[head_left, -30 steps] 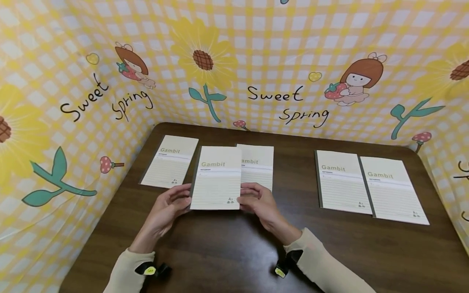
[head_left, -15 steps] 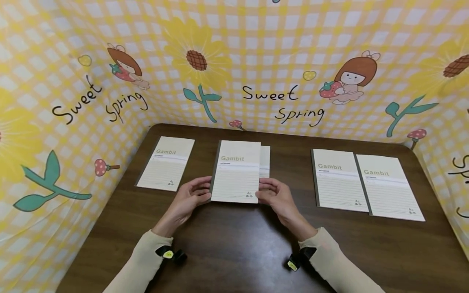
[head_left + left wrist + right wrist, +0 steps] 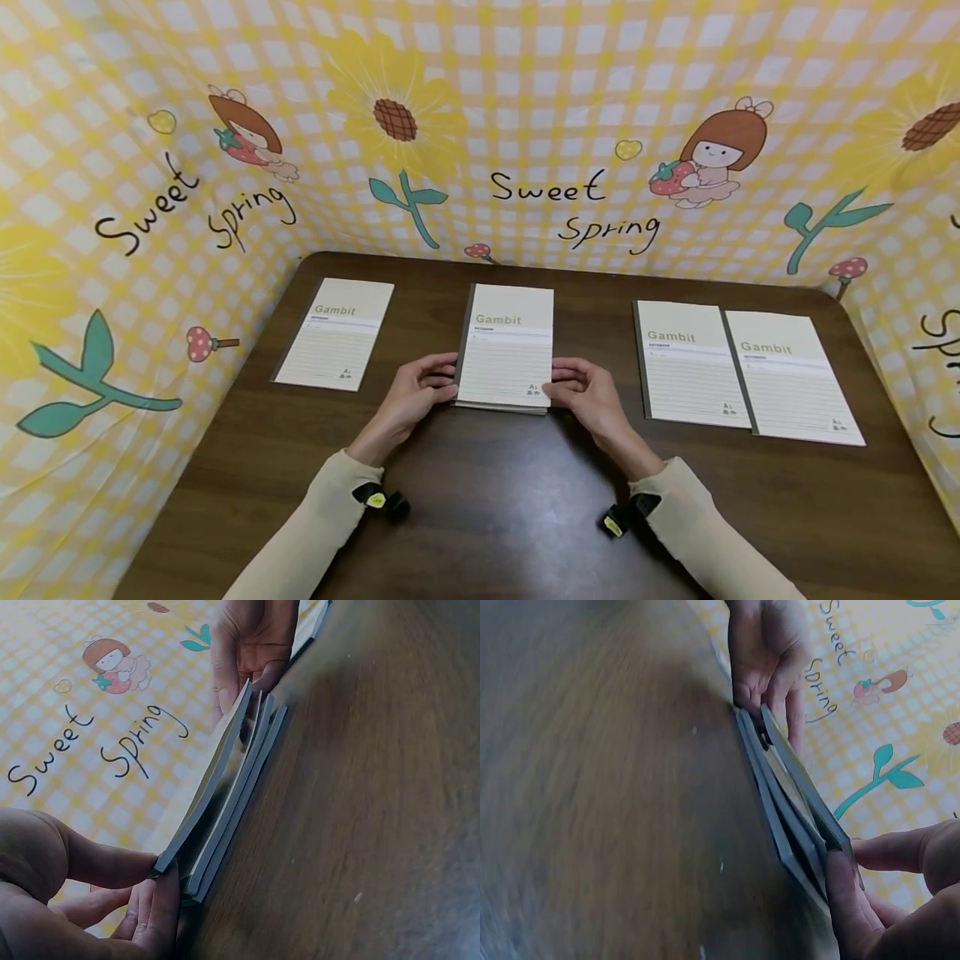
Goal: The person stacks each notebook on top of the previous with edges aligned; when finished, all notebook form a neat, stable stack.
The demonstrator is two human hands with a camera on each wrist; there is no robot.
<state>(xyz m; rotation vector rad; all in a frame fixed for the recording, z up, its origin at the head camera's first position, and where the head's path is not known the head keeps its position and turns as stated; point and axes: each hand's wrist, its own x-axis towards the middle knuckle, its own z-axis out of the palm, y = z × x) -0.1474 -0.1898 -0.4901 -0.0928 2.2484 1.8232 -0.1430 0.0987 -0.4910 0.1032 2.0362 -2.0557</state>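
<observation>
Both hands hold a cream notebook (image 3: 506, 358) with a dark spine at the middle of the table. My left hand (image 3: 412, 396) pinches its spine side near the lower corner, between thumb and fingers. On the opposite edge my right hand (image 3: 592, 400) pinches it the same way. In the left wrist view, more notebooks (image 3: 251, 780) lie stacked under the held one, with a narrow gap between. The right wrist view also shows the held notebook (image 3: 810, 787) raised over the lower edges. From above, it covers nearly all of the stack.
One matching notebook (image 3: 335, 333) lies at the table's left. Two more, a left one (image 3: 690, 362) and a right one (image 3: 795, 379), lie side by side at the right. A yellow checked cloth (image 3: 465, 108) rises behind and beside the brown table (image 3: 510, 508).
Both hands have carried the held notebook to the right, from partly overlapping the notebook beneath to almost squarely over it. The other notebooks have stayed put; the head view has shifted slightly.
</observation>
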